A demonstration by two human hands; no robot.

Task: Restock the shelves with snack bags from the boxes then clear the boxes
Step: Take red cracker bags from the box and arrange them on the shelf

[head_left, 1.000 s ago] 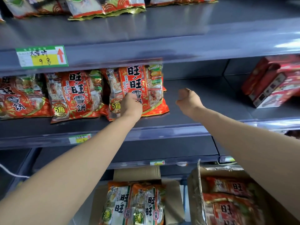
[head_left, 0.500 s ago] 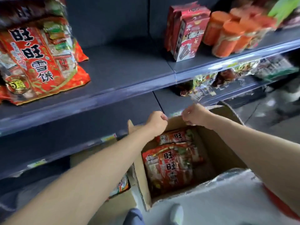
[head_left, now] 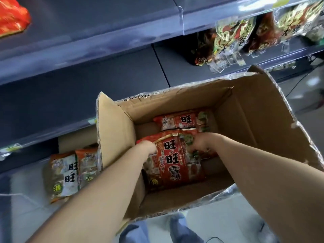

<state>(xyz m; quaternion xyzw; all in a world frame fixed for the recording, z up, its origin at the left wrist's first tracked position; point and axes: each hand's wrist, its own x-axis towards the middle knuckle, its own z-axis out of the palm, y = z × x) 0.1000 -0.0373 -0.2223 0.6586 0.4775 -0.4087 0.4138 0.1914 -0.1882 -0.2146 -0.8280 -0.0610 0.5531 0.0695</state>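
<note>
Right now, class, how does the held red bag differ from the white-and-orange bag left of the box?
The red bag is mostly red; the white-and-orange bag is pale. The red bag lies inside the box; the white-and-orange bag outside. The left hand and right hand grip the red bag; the white-and-orange bag is untouched. Both carry the same black characters.

Dark grey-blue metal shelving runs in tiers from 9 to 2 o'clock, its clear edge strips catching pale glare; pale floor shows at 6 o'clock, a thin dark cable at 3 o'clock.
</note>
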